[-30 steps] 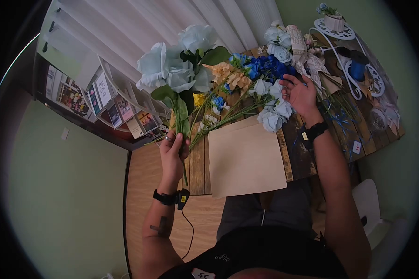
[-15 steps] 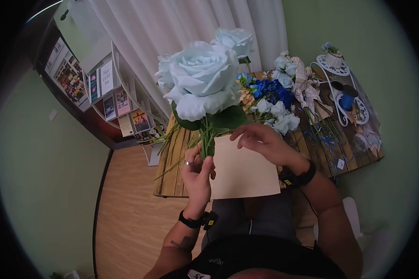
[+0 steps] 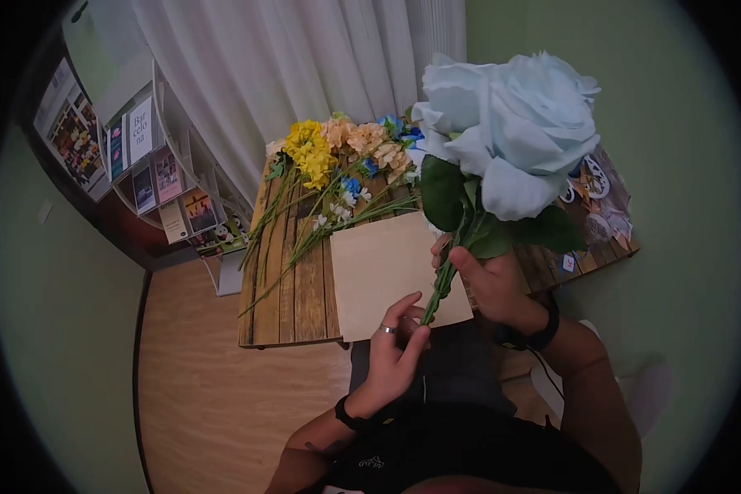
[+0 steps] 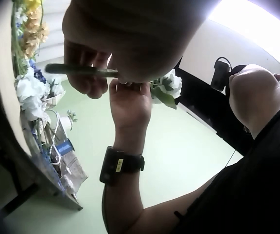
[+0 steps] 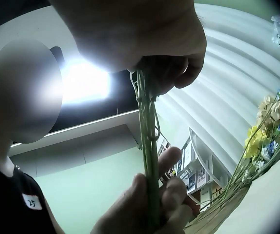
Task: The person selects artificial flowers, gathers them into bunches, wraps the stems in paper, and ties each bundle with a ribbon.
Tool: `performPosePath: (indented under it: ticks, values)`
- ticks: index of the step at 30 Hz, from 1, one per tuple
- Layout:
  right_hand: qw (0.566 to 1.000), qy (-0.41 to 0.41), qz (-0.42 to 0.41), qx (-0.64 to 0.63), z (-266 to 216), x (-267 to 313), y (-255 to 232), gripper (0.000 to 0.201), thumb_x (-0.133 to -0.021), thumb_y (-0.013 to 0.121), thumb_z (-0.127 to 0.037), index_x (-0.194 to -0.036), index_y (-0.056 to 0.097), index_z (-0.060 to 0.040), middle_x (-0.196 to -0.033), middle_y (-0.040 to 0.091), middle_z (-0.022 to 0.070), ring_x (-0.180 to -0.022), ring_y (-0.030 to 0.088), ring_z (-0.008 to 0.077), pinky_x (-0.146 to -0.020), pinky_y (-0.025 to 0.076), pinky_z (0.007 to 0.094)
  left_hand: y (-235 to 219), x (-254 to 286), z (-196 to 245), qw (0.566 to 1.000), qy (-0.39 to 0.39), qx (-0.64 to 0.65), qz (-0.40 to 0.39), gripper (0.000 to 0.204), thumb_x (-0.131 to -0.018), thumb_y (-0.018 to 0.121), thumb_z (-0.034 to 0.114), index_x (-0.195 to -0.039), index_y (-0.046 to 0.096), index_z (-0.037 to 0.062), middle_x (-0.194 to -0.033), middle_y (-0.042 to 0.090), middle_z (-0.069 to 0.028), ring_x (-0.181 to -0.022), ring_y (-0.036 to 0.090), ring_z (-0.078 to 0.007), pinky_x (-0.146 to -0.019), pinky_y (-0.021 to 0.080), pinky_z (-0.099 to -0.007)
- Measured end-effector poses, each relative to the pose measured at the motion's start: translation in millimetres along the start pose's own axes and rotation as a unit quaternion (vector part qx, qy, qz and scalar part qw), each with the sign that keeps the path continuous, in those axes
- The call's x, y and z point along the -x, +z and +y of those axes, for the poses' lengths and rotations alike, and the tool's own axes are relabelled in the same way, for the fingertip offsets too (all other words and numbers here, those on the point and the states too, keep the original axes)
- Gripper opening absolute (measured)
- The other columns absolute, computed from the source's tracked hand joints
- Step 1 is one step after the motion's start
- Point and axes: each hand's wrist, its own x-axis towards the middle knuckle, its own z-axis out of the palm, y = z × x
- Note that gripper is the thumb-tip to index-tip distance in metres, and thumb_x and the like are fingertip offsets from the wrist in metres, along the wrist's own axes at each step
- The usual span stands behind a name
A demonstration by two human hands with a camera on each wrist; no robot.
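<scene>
A bunch of large pale blue artificial roses (image 3: 519, 132) with broad green leaves is held up over the table's front, blooms leaning to the right. My right hand (image 3: 496, 286) grips the green stems (image 5: 148, 131) just below the leaves. Lower down, my left hand (image 3: 393, 350), with a ring on one finger, pinches the stems near their bottom end between thumb and fingers. In the right wrist view the stems run as one tight bundle between both hands. Behind and below them lies a brown paper sheet (image 3: 370, 280) at the table's front edge.
On the wooden table (image 3: 309, 309), yellow flowers (image 3: 309, 152), peach flowers (image 3: 362, 138) and small blue and white ones lie with long stems toward the front left. A blue spool (image 4: 65, 146) sits at the right end. A magazine rack (image 3: 165, 165) stands left, beside a white curtain (image 3: 305, 66).
The roses have swung from the left across to the right. My right hand, free before, has come over and taken hold of the stems; my left hand now holds them lower down.
</scene>
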Motion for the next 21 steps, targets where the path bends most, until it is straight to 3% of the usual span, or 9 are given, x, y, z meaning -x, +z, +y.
performPosePath:
  ticks: [3,5,7,9,12,14,18,19,21]
  values:
    - [0.999,-0.027,0.021,0.009,-3,11,-19,0.026,-0.107,0.053,-0.024,-0.114,0.058,0.0014,-0.096,0.065,0.0070,-0.088,0.062,0.0144,-0.080,0.052,0.0307,-7,11,-26,0.986,-0.105,-0.027,-0.129,0.035,-0.104,0.052,0.008,-0.139,0.052,0.0049,-0.087,0.062,-0.0026,-0.073,0.058,-0.0066,-0.066,0.048,-0.0225]
    - [0.999,-0.006,-0.023,-0.025,1,23,-29,0.030,-0.108,0.052,-0.028,-0.112,0.057,0.0013,-0.094,0.065,0.0084,-0.085,0.063,0.0154,-0.078,0.053,0.0320,-3,9,-17,0.983,-0.118,-0.033,-0.138,0.031,-0.107,0.048,0.015,-0.135,0.056,0.0049,-0.079,0.063,-0.0029,-0.073,0.060,-0.0092,-0.068,0.050,-0.0255]
    - [1.000,-0.003,-0.012,-0.019,7,32,-33,0.033,-0.108,0.050,-0.031,-0.111,0.056,0.0011,-0.094,0.066,0.0099,-0.086,0.064,0.0158,-0.078,0.053,0.0316,-9,-1,-11,0.973,-0.080,-0.083,-0.198,0.028,-0.106,0.050,0.017,-0.128,0.060,0.0024,-0.088,0.066,-0.0080,-0.079,0.065,-0.0161,-0.072,0.052,-0.0298]
    - [0.999,-0.008,0.008,0.035,16,39,-39,0.032,-0.108,0.050,-0.031,-0.110,0.056,0.0008,-0.093,0.066,0.0095,-0.086,0.063,0.0154,-0.077,0.052,0.0306,-28,-23,-18,0.970,0.010,-0.161,-0.182,0.028,-0.105,0.052,0.021,-0.120,0.066,0.0012,-0.097,0.068,-0.0121,-0.087,0.067,-0.0230,-0.075,0.053,-0.0328]
    - [0.998,0.029,0.062,0.006,41,61,-46,0.032,-0.109,0.049,-0.031,-0.108,0.055,0.0003,-0.089,0.065,0.0078,-0.083,0.062,0.0143,-0.076,0.051,0.0294,-62,-67,-13,0.957,-0.036,-0.261,-0.124,0.027,-0.101,0.058,0.021,-0.117,0.067,0.0024,-0.111,0.065,-0.0158,-0.100,0.066,-0.0308,-0.084,0.053,-0.0369]
    - [0.994,0.061,0.084,-0.025,55,76,-48,0.031,-0.108,0.050,-0.031,-0.108,0.055,0.0001,-0.088,0.064,0.0072,-0.082,0.062,0.0140,-0.075,0.051,0.0292,-92,-103,-28,0.916,0.011,-0.395,-0.072,0.026,-0.097,0.061,0.018,-0.117,0.067,0.0024,-0.116,0.064,-0.0171,-0.108,0.062,-0.0358,-0.089,0.052,-0.0422]
    - [0.989,0.096,0.110,-0.038,77,94,-49,0.028,-0.109,0.050,-0.028,-0.107,0.055,-0.0009,-0.088,0.064,0.0066,-0.080,0.061,0.0133,-0.073,0.051,0.0290,-165,-159,-67,0.772,0.035,-0.633,-0.034,0.025,-0.092,0.062,0.013,-0.114,0.068,0.0022,-0.116,0.065,-0.0178,-0.110,0.061,-0.0378,-0.090,0.053,-0.0474]
    - [0.987,0.106,0.117,-0.045,85,98,-49,0.026,-0.108,0.050,-0.027,-0.107,0.055,-0.0013,-0.088,0.064,0.0066,-0.080,0.061,0.0132,-0.073,0.051,0.0291,-178,-167,-72,0.770,0.033,-0.636,-0.038,0.025,-0.092,0.062,0.013,-0.114,0.068,0.0022,-0.116,0.065,-0.0178,-0.110,0.061,-0.0378,-0.090,0.053,-0.0474]
    - [0.983,0.112,0.139,-0.052,99,100,-51,0.025,-0.109,0.050,-0.026,-0.108,0.055,-0.0015,-0.088,0.064,0.0065,-0.079,0.062,0.0132,-0.073,0.052,0.0293,-201,-176,-81,0.669,-0.039,-0.740,-0.053,0.022,-0.090,0.065,0.012,-0.109,0.069,0.0023,-0.110,0.068,-0.0174,-0.105,0.063,-0.0377,-0.087,0.054,-0.0480]
